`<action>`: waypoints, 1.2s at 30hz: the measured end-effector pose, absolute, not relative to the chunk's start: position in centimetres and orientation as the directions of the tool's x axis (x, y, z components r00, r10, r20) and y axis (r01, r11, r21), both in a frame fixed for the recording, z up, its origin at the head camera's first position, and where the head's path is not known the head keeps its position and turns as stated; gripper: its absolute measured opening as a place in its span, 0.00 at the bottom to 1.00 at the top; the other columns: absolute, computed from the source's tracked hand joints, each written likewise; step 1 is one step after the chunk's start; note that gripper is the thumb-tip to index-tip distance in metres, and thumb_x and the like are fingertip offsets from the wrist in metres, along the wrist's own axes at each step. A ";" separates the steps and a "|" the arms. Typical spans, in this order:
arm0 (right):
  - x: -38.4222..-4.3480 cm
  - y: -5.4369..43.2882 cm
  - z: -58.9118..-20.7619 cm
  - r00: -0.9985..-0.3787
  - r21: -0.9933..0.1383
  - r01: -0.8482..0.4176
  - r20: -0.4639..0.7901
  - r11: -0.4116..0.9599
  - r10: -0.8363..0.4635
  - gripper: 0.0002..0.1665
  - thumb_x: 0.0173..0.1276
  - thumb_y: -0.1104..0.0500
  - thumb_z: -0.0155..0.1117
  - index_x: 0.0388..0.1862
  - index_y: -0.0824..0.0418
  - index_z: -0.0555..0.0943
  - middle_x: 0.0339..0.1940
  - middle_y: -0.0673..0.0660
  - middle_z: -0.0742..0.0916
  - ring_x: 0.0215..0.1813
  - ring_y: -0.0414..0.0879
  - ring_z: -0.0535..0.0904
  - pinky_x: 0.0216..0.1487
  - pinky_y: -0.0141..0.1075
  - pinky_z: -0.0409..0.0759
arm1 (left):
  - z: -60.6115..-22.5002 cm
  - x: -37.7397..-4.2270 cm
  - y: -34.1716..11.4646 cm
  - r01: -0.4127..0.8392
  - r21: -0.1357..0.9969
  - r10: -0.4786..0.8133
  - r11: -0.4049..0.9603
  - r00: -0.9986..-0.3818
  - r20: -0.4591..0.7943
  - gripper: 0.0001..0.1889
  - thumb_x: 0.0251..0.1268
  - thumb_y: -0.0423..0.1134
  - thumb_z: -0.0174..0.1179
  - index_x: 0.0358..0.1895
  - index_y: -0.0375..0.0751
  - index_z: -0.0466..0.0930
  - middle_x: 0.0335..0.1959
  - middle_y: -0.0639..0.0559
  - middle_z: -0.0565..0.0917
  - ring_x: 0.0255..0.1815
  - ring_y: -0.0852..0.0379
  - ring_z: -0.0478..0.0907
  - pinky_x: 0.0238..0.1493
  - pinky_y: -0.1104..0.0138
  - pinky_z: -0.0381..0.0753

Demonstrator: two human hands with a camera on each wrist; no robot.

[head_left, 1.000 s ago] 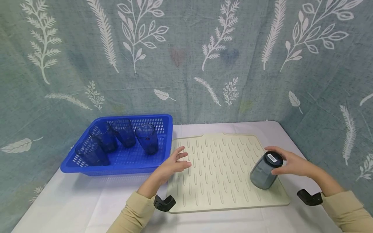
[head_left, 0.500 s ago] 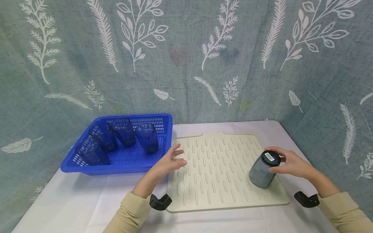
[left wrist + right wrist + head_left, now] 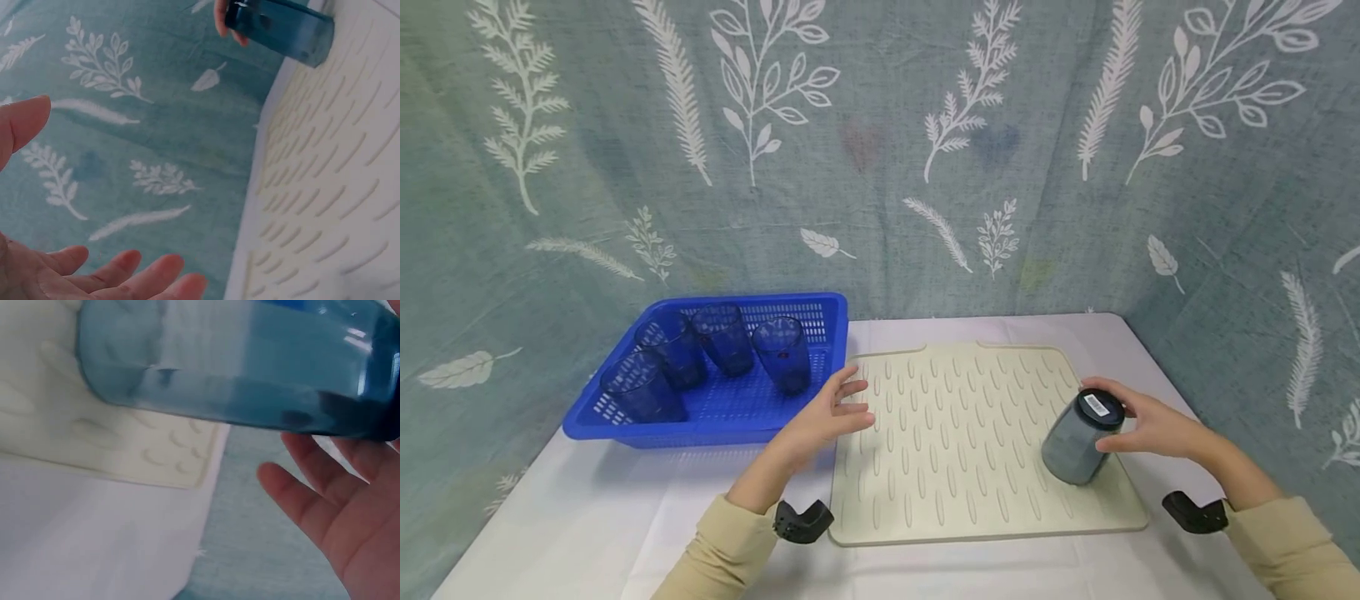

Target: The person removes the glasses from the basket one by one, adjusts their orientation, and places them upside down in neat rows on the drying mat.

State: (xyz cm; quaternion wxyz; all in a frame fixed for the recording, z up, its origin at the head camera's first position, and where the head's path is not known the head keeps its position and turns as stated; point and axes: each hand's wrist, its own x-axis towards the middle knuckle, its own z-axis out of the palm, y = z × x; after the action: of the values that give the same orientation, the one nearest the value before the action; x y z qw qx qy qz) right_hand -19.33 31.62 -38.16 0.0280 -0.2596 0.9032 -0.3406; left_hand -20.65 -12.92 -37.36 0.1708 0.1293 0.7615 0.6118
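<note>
Blue-grey glass tumbler [image 3: 1071, 448]: mouth down over the drying mat [image 3: 940, 433], in the grasp of your right hand [image 3: 1157, 423]; you can't tell whether its rim bears fully on the surface.
Your right hand: thumb and fingers curled round the narrow base end, the thumb on the side nearer you and the fingers on the far side.
Your left hand [image 3: 820, 421]: released, fingers spread and holding nothing, near the mat's left edge.
Handling: expect fairly heavy, rigid, breakable glass, slick if your fingers are damp; a knocked rim could chip.
Where to hold: the base end suits a mouth-down glass; keep thumb and fingers opposed, and press evenly.
Base: round, dark, with a white barcode sticker [image 3: 1097, 405] facing up beside your right fingers.
Mat under the glass: cream, thin, probably somewhat flexible, patterned with slim oval ridges between your hands.
Basket [image 3: 715, 435] left of your left hand: bright blue plastic, slotted walls, flared rim.
Glasses inside it: four dark-looking tumblers [image 3: 782, 358], mouths up, tapering to their bases.
Bench [image 3: 685, 517] beneath your hands: covered in smooth white cloth, faintly creased.
Backdrop [image 3: 880, 225] beyond your hands: grey-green fabric printed with white leaves.
</note>
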 end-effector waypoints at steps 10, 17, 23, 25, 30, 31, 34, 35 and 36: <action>-19.6 30.0 -34.3 -0.875 -0.612 -0.471 0.236 0.635 -0.422 0.48 0.56 0.60 0.68 0.72 0.56 0.53 0.68 0.67 0.62 0.64 0.66 0.57 0.54 0.62 0.62 | -33.0 -21.6 -18.8 0.060 0.950 0.174 0.306 -0.985 0.007 0.46 0.61 0.42 0.59 0.73 0.45 0.34 0.72 0.41 0.49 0.70 0.39 0.52 0.65 0.45 0.56; -20.1 26.4 -33.4 -0.846 -0.606 -0.532 0.408 0.592 -0.343 0.46 0.55 0.63 0.68 0.70 0.58 0.57 0.67 0.65 0.65 0.65 0.52 0.60 0.63 0.24 0.58 | -33.3 -24.3 -21.4 -0.112 0.904 -0.063 0.412 -0.994 -0.095 0.49 0.61 0.43 0.58 0.72 0.46 0.26 0.74 0.41 0.39 0.72 0.38 0.43 0.66 0.43 0.51; -20.6 23.6 -34.7 -0.841 -0.679 -0.540 0.439 0.497 -0.315 0.42 0.59 0.65 0.64 0.70 0.61 0.56 0.68 0.64 0.64 0.65 0.59 0.59 0.62 0.19 0.58 | -34.5 -26.8 -21.6 -0.234 0.843 -0.086 0.484 -0.972 -0.221 0.53 0.60 0.45 0.58 0.70 0.45 0.19 0.73 0.36 0.34 0.71 0.33 0.39 0.66 0.41 0.47; -20.9 23.0 -35.3 -0.833 -0.690 -0.552 0.442 0.468 -0.332 0.42 0.59 0.66 0.63 0.70 0.62 0.56 0.68 0.64 0.64 0.66 0.56 0.59 0.60 0.17 0.57 | -34.3 -27.5 -21.4 -0.263 0.835 -0.097 0.483 -0.964 -0.247 0.54 0.60 0.46 0.58 0.70 0.44 0.18 0.72 0.35 0.33 0.71 0.34 0.38 0.67 0.42 0.47; -21.2 22.1 -36.3 -0.825 -0.721 -0.558 0.428 0.411 -0.370 0.42 0.60 0.66 0.62 0.71 0.61 0.54 0.69 0.64 0.63 0.66 0.55 0.59 0.61 0.17 0.57 | -33.7 -29.0 -21.1 -0.322 0.833 -0.132 0.449 -0.946 -0.295 0.54 0.60 0.48 0.57 0.70 0.45 0.18 0.72 0.35 0.30 0.71 0.34 0.37 0.67 0.42 0.47; -21.3 22.0 -36.4 -0.823 -0.726 -0.558 0.426 0.401 -0.375 0.42 0.60 0.66 0.62 0.71 0.60 0.54 0.69 0.64 0.63 0.66 0.56 0.59 0.61 0.18 0.57 | -33.6 -29.2 -21.1 -0.328 0.835 -0.134 0.442 -0.944 -0.300 0.54 0.60 0.49 0.57 0.70 0.45 0.17 0.72 0.35 0.29 0.71 0.34 0.36 0.66 0.42 0.47; -21.3 21.8 -36.7 -0.821 -0.736 -0.559 0.425 0.382 -0.381 0.42 0.60 0.66 0.61 0.71 0.58 0.54 0.69 0.60 0.63 0.66 0.57 0.59 0.61 0.18 0.57 | -33.6 -29.8 -21.1 -0.339 0.835 -0.135 0.433 -0.940 -0.312 0.55 0.59 0.48 0.58 0.70 0.45 0.17 0.72 0.35 0.30 0.71 0.35 0.37 0.67 0.43 0.48; -21.3 21.7 -36.7 -0.819 -0.736 -0.561 0.428 0.379 -0.382 0.42 0.60 0.66 0.61 0.71 0.58 0.54 0.69 0.57 0.63 0.66 0.56 0.59 0.61 0.18 0.57 | -33.6 -29.9 -21.1 -0.342 0.832 -0.131 0.436 -0.939 -0.317 0.55 0.58 0.48 0.58 0.69 0.45 0.16 0.72 0.35 0.29 0.71 0.35 0.37 0.67 0.44 0.47; -21.3 21.7 -36.7 -0.818 -0.737 -0.563 0.429 0.375 -0.383 0.42 0.60 0.67 0.60 0.71 0.57 0.54 0.69 0.55 0.64 0.66 0.56 0.59 0.61 0.18 0.57 | -33.7 -30.0 -21.1 -0.345 0.826 -0.129 0.446 -0.938 -0.323 0.56 0.58 0.48 0.59 0.69 0.44 0.16 0.72 0.34 0.30 0.71 0.35 0.37 0.68 0.44 0.47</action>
State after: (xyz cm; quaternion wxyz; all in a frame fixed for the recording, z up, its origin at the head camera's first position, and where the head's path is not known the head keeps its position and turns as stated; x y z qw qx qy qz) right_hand -21.29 21.66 -36.75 -0.0935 -0.2871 0.8239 -0.4796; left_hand -30.00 -21.13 -33.70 0.1067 -0.1406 0.8435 0.5073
